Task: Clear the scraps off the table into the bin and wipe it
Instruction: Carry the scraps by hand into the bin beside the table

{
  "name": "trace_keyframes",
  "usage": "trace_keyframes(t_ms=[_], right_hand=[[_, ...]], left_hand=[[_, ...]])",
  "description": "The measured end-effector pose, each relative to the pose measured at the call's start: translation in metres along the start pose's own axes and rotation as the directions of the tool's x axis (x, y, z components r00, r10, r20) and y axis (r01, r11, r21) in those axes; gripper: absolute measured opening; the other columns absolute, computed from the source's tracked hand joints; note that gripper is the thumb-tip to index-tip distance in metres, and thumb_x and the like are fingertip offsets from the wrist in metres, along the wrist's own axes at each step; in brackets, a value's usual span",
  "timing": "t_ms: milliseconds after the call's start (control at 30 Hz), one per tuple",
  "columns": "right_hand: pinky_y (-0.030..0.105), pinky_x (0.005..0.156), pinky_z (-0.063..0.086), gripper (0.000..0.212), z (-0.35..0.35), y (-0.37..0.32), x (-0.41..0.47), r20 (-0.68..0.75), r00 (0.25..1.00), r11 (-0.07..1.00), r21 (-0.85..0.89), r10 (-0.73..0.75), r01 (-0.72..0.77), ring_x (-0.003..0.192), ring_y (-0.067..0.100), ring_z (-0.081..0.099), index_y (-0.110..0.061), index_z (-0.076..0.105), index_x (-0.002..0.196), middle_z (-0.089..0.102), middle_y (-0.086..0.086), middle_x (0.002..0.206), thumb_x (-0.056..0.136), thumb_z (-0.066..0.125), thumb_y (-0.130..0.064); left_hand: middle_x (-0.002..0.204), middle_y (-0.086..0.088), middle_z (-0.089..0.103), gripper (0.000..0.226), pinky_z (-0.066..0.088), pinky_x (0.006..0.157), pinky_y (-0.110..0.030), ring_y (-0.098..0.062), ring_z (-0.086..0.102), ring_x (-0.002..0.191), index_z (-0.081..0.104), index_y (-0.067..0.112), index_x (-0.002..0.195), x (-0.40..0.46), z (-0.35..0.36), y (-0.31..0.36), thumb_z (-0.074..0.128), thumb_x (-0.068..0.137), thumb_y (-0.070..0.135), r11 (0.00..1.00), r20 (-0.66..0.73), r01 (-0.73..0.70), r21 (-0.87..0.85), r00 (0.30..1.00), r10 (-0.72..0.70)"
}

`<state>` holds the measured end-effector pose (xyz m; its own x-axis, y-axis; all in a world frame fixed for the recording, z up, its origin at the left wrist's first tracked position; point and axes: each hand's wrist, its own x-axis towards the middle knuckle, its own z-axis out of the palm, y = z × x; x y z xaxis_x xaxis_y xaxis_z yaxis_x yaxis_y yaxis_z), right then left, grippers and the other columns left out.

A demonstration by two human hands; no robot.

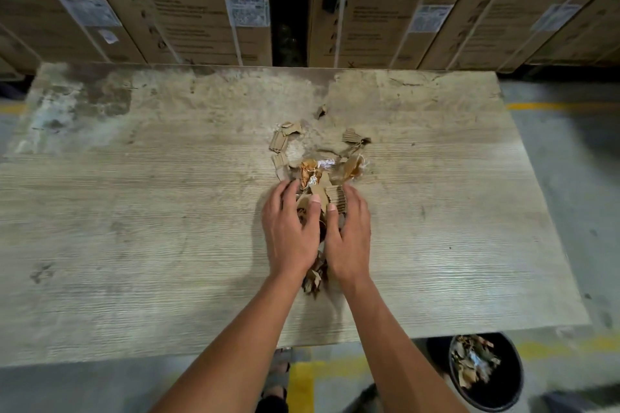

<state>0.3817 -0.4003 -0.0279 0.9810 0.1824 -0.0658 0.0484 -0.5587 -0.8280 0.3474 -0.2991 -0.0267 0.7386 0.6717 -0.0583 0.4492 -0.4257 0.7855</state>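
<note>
A heap of torn cardboard and paper scraps (322, 174) lies at the middle of the worn wooden table (134, 228). My left hand (290, 231) and my right hand (349, 235) lie side by side on the near part of the heap, fingers curved over the pieces and cupping them between the palms. Some scraps (313, 278) stick out between my wrists. One small scrap (321, 111) lies apart, farther back. The black bin (510, 392) stands on the floor under the table's near right corner, with scraps inside it.
Stacked cardboard cartons (201, 3) wall off the far side of the table. Yellow floor lines (536, 106) run along the concrete floor. My sandalled foot (278, 375) shows below the table's near edge.
</note>
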Motion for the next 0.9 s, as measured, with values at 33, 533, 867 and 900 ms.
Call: trace_keyframes(t_ms=[33,533,867,900], right_hand=[[0.046,0.128,0.036,0.053,0.002,-0.001,0.000,-0.009,1.000,1.000,0.020,-0.022,0.023,0.155,0.011,0.038,-0.022,0.041,0.166,0.044,-0.005,0.167,0.115,0.048,-0.036],[0.027,0.120,0.042,0.062,0.003,-0.018,0.002,0.127,0.986,0.816,0.555,0.111,-0.164,0.144,-0.005,0.052,-0.019,0.046,0.163,0.063,-0.025,0.150,0.115,0.025,-0.051],[0.033,0.112,0.051,0.069,0.004,-0.015,0.010,0.108,0.987,0.646,0.747,0.117,-0.158,0.140,0.019,0.064,-0.035,0.016,0.169,0.061,0.005,0.155,0.108,0.033,-0.062],[0.033,0.109,0.054,0.065,0.005,-0.015,0.009,0.088,0.988,0.645,0.750,0.124,-0.148,0.138,0.020,0.065,-0.033,0.020,0.168,0.061,0.007,0.154,0.109,0.033,-0.058]], left_hand=[[0.167,0.006,0.045,0.067,0.035,0.129,-0.049,-0.014,0.035,0.157,0.053,0.027,0.160,0.000,0.001,0.000,0.042,0.105,0.065,1.000,0.013,-0.007,-0.014,1.000,0.007],[0.136,0.022,0.063,0.050,0.056,0.099,-0.037,-0.007,0.061,0.125,0.058,0.046,0.138,-0.003,0.006,0.019,0.068,0.095,0.069,0.990,0.016,-0.041,-0.136,0.999,0.043],[0.124,0.017,0.066,0.052,0.040,0.093,-0.002,0.002,0.061,0.115,0.063,0.032,0.119,0.003,0.009,0.019,0.084,0.084,0.000,0.973,-0.019,-0.030,-0.227,0.999,0.027],[0.122,0.016,0.066,0.051,0.039,0.095,-0.003,0.001,0.061,0.117,0.064,0.031,0.118,0.003,0.010,0.019,0.083,0.083,-0.001,0.973,-0.028,-0.048,-0.225,0.999,0.043]])
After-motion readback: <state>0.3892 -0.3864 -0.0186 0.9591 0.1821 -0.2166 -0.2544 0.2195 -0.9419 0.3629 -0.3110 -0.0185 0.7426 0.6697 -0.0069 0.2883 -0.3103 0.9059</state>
